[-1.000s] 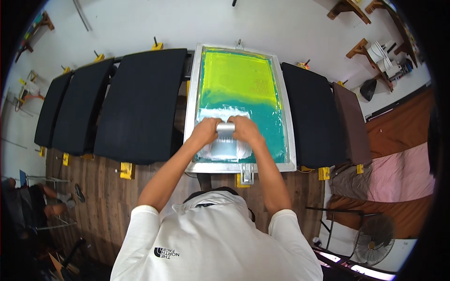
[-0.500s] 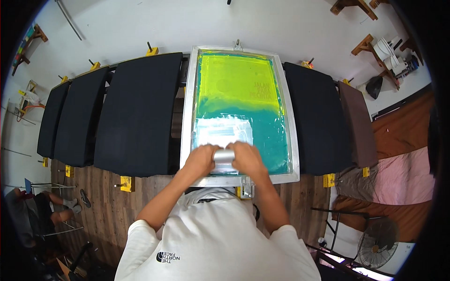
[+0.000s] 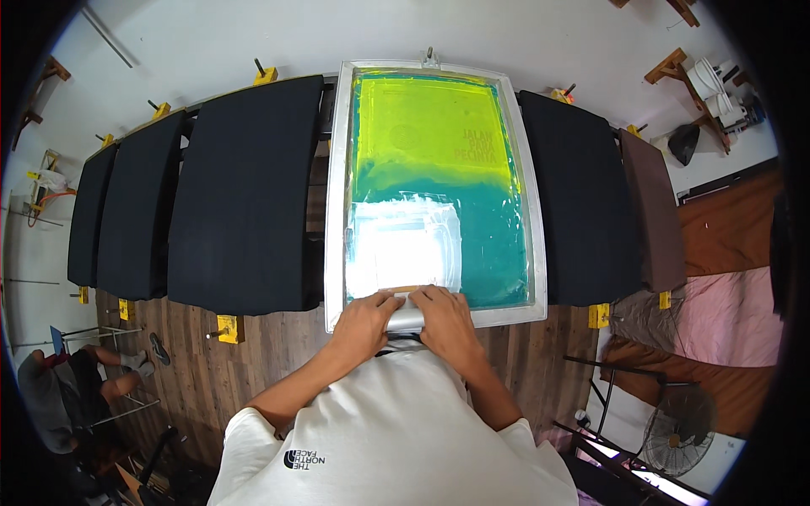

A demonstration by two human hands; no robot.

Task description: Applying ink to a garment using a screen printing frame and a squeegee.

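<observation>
Both my hands grip a silver-handled squeegee (image 3: 408, 319) at the near end of a screen-printing frame (image 3: 537, 211). My left hand (image 3: 363, 325) wraps its left part and my right hand (image 3: 447, 324) its right part, thumbs toward the middle. The handle leans toward me, and a tan strip shows at its far edge. Bright white ink (image 3: 403, 253) covers the near left part of the mesh, just beyond the squeegee. The rest of the screen is teal (image 3: 494, 244), with a yellow-green area (image 3: 422, 114) at the far end. What lies under the frame is hidden.
Black fabric-covered boards stand in a row on the left (image 3: 245, 202) and right (image 3: 578, 202), with a brown board (image 3: 656, 211) farther right. Yellow clamps (image 3: 229, 329) hold their ends. A fan (image 3: 679, 430) stands lower right. Another person (image 3: 63, 388) sits at lower left.
My hands have pulled the squeegee toward me, from over the mesh to the frame's near edge. The handle now leans lower, and more of the white ink patch is uncovered.
</observation>
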